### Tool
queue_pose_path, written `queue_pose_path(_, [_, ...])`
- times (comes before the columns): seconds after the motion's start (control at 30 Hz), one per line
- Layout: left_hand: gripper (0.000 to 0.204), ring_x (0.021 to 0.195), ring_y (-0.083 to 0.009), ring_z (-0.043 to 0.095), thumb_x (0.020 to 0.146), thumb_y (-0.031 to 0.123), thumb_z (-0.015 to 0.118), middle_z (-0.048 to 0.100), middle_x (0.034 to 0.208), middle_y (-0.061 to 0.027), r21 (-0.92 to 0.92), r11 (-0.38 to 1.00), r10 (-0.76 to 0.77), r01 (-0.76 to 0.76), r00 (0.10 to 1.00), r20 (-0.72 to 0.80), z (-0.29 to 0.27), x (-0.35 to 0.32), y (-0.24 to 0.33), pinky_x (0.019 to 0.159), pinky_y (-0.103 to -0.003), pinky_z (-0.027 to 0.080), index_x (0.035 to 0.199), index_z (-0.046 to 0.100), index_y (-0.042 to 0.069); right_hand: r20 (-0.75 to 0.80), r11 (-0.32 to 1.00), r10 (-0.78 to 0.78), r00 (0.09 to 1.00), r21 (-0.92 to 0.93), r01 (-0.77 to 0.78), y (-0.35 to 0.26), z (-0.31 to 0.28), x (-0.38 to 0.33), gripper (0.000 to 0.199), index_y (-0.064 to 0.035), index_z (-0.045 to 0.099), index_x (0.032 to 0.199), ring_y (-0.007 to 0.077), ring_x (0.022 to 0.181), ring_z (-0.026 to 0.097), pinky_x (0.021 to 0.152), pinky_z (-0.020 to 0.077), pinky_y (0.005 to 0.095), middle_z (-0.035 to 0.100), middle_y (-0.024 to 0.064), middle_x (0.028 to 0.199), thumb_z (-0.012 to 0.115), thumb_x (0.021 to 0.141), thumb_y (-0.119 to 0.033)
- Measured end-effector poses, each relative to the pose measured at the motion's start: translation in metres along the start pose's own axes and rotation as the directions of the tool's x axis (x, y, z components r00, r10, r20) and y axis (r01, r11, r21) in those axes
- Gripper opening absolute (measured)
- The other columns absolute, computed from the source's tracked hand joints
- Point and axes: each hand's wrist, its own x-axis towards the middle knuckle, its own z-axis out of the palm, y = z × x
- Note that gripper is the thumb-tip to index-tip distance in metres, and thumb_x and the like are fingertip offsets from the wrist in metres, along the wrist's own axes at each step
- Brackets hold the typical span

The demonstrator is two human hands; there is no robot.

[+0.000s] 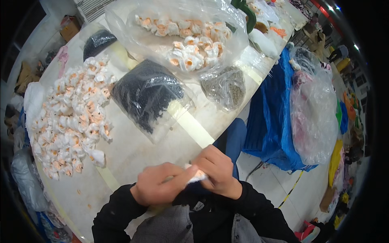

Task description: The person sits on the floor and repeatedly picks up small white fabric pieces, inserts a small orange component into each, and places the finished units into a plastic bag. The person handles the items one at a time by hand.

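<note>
Close to my body, over the table's near edge, both hands are closed on a small white-and-peach fabric piece (198, 175). My left hand (157, 184) pinches it from the left with thumb and fingers. From the other side my right hand (219, 172) grips it, fingers curled, hiding much of its shape. Similar white-and-peach pieces lie in a large loose pile (73, 117) on the left of the table. More of them sit inside a big clear plastic bag (137, 46) at the far side.
On the pale table (133, 160) lie a clear bag of black pellets (148, 93), a bag of grey-brown pellets (227, 87) and another dark bag (98, 43) farther off. Right of the table stand a blue sack (267, 117) and a large clear bag (314, 117) on the tiled floor.
</note>
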Motion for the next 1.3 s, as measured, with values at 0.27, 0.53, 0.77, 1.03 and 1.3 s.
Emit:
queue_pose_path(0.27, [0.018,0.080,-0.0294,0.065,0.084,-0.003,0.070,0.061,0.089,-0.0096,0.455,0.703,-0.182,0.546,0.757,-0.628,-0.087,-0.003,-0.117,0.068,-0.037,0.051,0.099,0.073,0.008,-0.298,0.922,0.115,0.948,-0.323,-0.214,0.079,-0.027,0.120,0.027,-0.0070,0.069,0.104,0.0314,0.071,0.066,0.061,0.0479,0.0435,0.065,0.0120,0.075,0.078,0.089,-0.028])
queue_pose_path(0.53, [0.016,0.073,-0.0360,0.066,0.087,0.016,0.074,0.066,0.076,-0.0150,0.370,0.594,-0.625,0.714,0.700,-0.346,-0.093,-0.044,-0.178,0.068,-0.046,0.051,0.096,0.074,0.004,-0.107,0.734,0.334,0.936,-0.594,-0.330,0.181,-0.012,0.195,0.030,-0.0016,0.070,0.097,0.0400,0.075,0.070,0.065,0.0520,0.0484,0.072,0.0178,0.077,0.074,0.092,-0.031])
queue_pose_path(0.77, [0.023,0.064,-0.0079,0.061,0.097,0.013,0.068,0.073,0.079,-0.0067,-0.208,0.724,-0.667,0.657,0.591,-0.455,-0.083,0.006,-0.094,0.059,-0.024,0.046,0.116,0.074,0.000,-0.249,0.921,0.378,0.892,0.004,-0.389,0.120,-0.025,0.162,0.020,-0.0059,0.075,0.103,0.0180,0.048,0.051,0.051,0.0392,0.0340,0.056,0.0093,0.055,0.073,0.096,-0.025])
queue_pose_path(1.03, [0.038,0.080,-0.0055,0.062,0.086,0.004,0.077,0.073,0.100,-0.0062,-0.618,0.616,-0.594,0.489,0.803,0.043,-0.004,0.015,-0.055,0.073,-0.022,0.049,0.123,0.070,0.002,-0.086,0.996,0.014,0.996,0.090,-0.006,0.018,0.021,0.075,0.025,-0.0122,0.075,0.114,0.0229,0.051,0.062,0.049,0.0461,0.0339,0.061,0.0072,0.061,0.080,0.089,-0.015])
queue_pose_path(1.3, [0.027,0.090,-0.0273,0.070,0.076,-0.010,0.061,0.070,0.093,-0.0131,-0.148,0.939,-0.343,0.311,0.888,-0.306,0.013,0.014,-0.049,0.079,-0.032,0.054,0.097,0.074,0.001,-0.027,0.998,0.023,0.999,-0.057,-0.024,0.019,0.035,0.043,0.014,-0.0114,0.074,0.099,0.0261,0.053,0.063,0.050,0.0481,0.0364,0.061,0.0070,0.061,0.079,0.090,-0.021])
